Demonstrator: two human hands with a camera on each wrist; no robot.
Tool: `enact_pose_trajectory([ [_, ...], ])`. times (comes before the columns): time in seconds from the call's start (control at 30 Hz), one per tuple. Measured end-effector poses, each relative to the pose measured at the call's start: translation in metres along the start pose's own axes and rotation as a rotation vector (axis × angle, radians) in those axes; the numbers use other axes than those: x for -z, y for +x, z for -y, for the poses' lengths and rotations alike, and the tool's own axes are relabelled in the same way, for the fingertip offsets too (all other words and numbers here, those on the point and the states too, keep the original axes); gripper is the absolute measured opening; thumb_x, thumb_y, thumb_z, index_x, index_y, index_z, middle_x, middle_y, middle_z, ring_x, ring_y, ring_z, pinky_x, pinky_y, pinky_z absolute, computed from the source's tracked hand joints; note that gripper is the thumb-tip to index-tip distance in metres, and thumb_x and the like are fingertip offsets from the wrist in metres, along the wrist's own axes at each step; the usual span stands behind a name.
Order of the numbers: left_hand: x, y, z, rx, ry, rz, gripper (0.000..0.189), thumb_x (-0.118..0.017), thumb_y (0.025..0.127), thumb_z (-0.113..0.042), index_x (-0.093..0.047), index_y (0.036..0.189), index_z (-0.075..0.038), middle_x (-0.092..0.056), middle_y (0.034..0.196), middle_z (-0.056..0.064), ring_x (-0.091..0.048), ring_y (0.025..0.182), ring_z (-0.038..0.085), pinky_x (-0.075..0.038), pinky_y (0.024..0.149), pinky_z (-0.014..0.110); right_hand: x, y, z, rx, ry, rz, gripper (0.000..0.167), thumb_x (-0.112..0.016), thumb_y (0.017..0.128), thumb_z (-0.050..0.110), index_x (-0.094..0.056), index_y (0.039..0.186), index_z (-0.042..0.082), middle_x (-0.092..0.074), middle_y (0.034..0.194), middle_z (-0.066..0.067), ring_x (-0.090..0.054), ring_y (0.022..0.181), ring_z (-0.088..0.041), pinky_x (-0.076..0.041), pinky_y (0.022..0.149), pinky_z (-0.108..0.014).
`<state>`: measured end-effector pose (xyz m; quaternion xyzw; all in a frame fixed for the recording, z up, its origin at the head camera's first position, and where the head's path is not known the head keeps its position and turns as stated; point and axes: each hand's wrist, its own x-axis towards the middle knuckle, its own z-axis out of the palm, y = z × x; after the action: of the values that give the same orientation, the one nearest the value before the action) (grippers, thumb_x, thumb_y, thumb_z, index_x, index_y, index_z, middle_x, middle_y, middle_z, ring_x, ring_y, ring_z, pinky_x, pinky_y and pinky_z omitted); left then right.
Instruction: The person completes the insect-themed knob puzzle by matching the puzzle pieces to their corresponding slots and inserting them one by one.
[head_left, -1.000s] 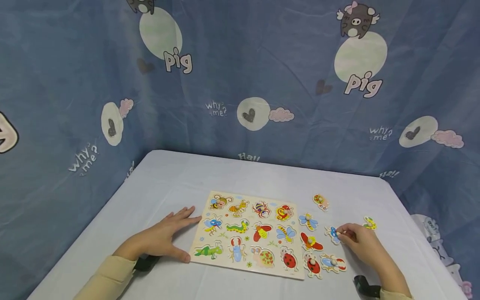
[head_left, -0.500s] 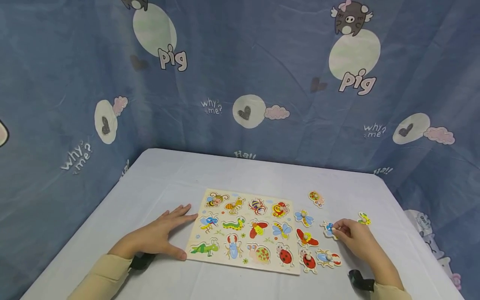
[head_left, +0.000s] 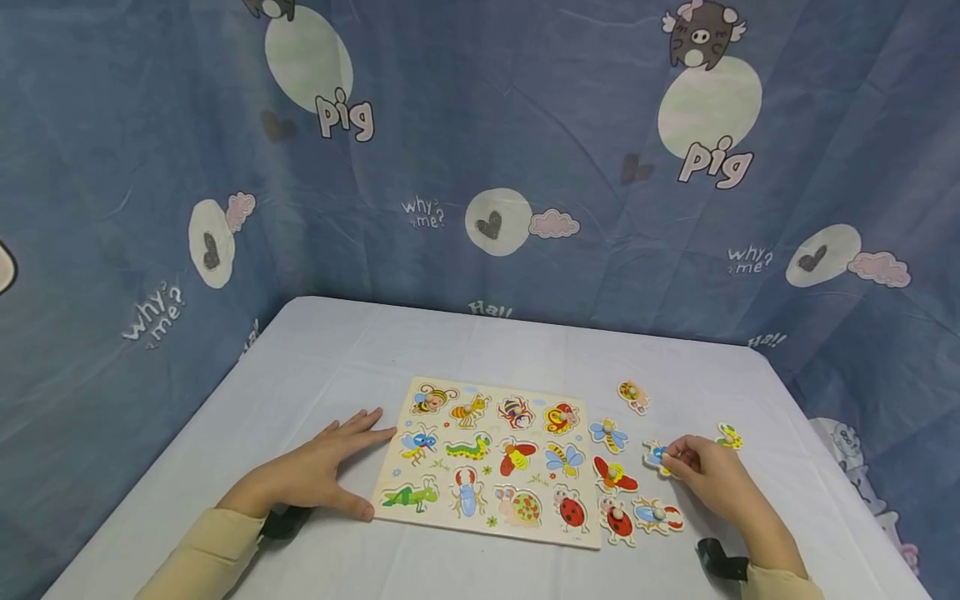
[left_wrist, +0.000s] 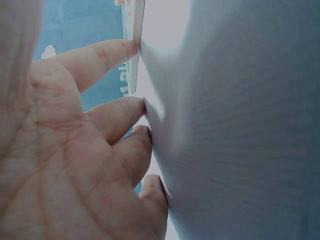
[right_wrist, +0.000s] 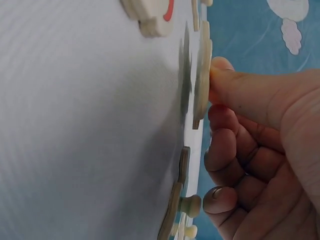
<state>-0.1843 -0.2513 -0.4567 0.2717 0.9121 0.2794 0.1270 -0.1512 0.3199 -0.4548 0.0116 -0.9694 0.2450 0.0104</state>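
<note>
Supporting table (head_left: 352, 342): white-covered.
Puzzle board (head_left: 446, 475): lying flat on it.
Left hand (head_left: 318, 468): fingers spread, touching the board's left edge.
Right hand (head_left: 711, 479): fingertips pinching the blue insect piece (head_left: 652, 452).
Blue insect piece: just above the table, right of the board.

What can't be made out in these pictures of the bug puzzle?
Head view: part of the blue bug piece, hidden by the right hand.
Right wrist view: that piece's picture, seen edge-on.
Head view: part of the loose caterpillar piece, behind the same hand.
Left wrist view: most of the puzzle board, cut off by the top edge.
Head view: the board's corner mark, too small to read.
</note>
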Motion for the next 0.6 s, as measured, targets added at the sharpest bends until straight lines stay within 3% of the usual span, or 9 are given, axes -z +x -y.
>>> enact_pose_trajectory([
  [0.6, 0.000, 0.000, 0.002, -0.002, 0.005, 0.005, 0.117, -0.096, 0.068, -0.063, -0.046, 0.164, -0.019, -0.022, 0.178, 0.024, -0.016, 0.163, 0.055, -0.011, 0.127, 0.080, 0.007, 0.011, 0.027, 0.058, -0.002, -0.004, 0.018, -0.079, 0.099, 0.022, -0.072, 0.100, 0.006, -0.056, 0.075, 0.001, -0.048, 0.070, -0.013, -0.037, 0.058, -0.024],
])
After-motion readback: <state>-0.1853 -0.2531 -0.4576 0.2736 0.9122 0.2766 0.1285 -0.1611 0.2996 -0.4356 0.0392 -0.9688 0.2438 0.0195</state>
